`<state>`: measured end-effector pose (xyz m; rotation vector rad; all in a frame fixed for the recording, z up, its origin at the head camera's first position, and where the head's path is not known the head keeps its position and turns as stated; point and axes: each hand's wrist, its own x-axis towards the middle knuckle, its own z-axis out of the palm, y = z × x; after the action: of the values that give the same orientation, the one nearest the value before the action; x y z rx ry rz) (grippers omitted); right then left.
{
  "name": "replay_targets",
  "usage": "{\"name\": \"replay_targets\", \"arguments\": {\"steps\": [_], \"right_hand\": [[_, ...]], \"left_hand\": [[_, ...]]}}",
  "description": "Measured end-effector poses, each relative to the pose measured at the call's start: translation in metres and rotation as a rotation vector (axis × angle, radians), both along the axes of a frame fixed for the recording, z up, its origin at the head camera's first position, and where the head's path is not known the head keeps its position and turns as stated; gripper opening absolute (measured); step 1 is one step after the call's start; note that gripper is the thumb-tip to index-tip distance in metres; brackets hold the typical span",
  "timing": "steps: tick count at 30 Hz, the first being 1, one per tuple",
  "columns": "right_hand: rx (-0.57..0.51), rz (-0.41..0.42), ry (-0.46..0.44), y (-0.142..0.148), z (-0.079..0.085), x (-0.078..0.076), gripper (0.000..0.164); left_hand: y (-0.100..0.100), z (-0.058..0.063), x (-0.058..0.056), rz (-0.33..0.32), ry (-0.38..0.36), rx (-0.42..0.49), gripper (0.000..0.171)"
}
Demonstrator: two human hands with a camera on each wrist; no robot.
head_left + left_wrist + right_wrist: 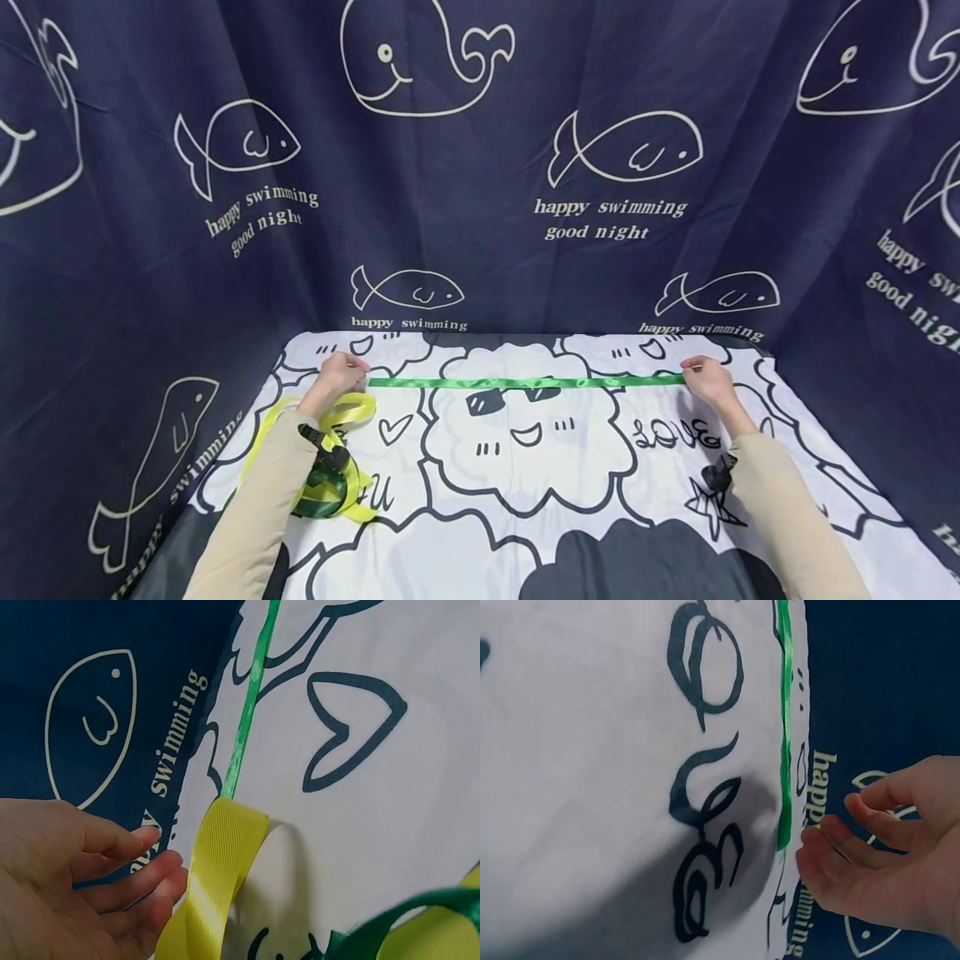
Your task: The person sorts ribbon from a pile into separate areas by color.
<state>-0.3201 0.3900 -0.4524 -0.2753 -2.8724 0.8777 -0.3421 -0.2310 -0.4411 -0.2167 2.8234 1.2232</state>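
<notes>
A narrow green ribbon [480, 383] stretches nearly straight across the far part of the patterned cloth. Close by its left end is my left hand [341, 372], its fingers loosely bent with nothing between them in the left wrist view. A yellow ribbon [221, 855] loops up beside those fingers and hides that end of the green strip. At the opposite end, my right hand [707, 379] has its fingertips right beside the ribbon's tip. The right wrist view shows these fingers [840, 859] loosely curved and holding nothing.
Under my left forearm lies a pile of yellow ribbon [360, 408] with a dark green ribbon coil [321, 504]. A white cloth [525, 475] with cartoon clouds covers the surface. Navy curtains [480, 192] printed with fish and whales enclose the back and sides.
</notes>
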Motion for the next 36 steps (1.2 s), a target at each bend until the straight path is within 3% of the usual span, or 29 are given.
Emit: {"name": "replay_targets", "arguments": {"steps": [4,6,15,19,24,29,36], "right_hand": [[0.062,0.106,-0.013,-0.008,0.003,0.001,0.036],[0.085,0.145,-0.043,-0.011,0.004,0.002,0.036],[0.162,0.275,-0.157,-0.023,0.008,0.003,0.039],[0.187,0.332,-0.158,-0.032,0.011,0.009,0.039],[0.224,0.368,-0.153,-0.044,0.016,0.016,0.038],[0.257,0.405,-0.126,-0.058,0.019,0.022,0.037],[0.247,0.445,-0.044,-0.075,0.015,0.023,0.033]], "left_hand": [[-0.003,0.0,0.001,-0.022,-0.016,0.045,0.02],[-0.007,0.0,0.002,-0.07,0.003,0.052,0.018],[-0.009,0.008,0.012,-0.233,0.015,-0.145,0.028],[-0.012,0.006,0.016,-0.266,0.046,-0.169,0.027],[-0.009,0.008,0.027,-0.252,0.063,-0.183,0.03],[-0.004,0.013,0.037,-0.262,0.074,-0.254,0.035],[-0.006,0.019,0.05,-0.381,0.063,-0.305,0.04]]}}
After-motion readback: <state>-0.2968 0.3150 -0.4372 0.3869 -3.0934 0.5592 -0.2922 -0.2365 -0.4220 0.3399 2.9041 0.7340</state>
